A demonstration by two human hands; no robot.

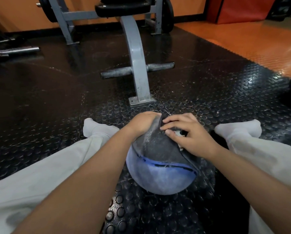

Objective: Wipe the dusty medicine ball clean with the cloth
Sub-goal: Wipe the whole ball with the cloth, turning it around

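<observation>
My 2 forearms reach forward from the bottom edge to the medicine ball, blue and dusty, which sits on the black studded mat between my 2 legs in pale trousers. A grey cloth is draped over the ball's top half. At the ball's far left top, my left hand is curled around the cloth's bunched edge, gripping it. My right hand lies on the ball's right top, fingers spread and lightly bent, pressing the cloth down, thumb on the fabric. Beyond the ball stands a grey bench frame.
</observation>
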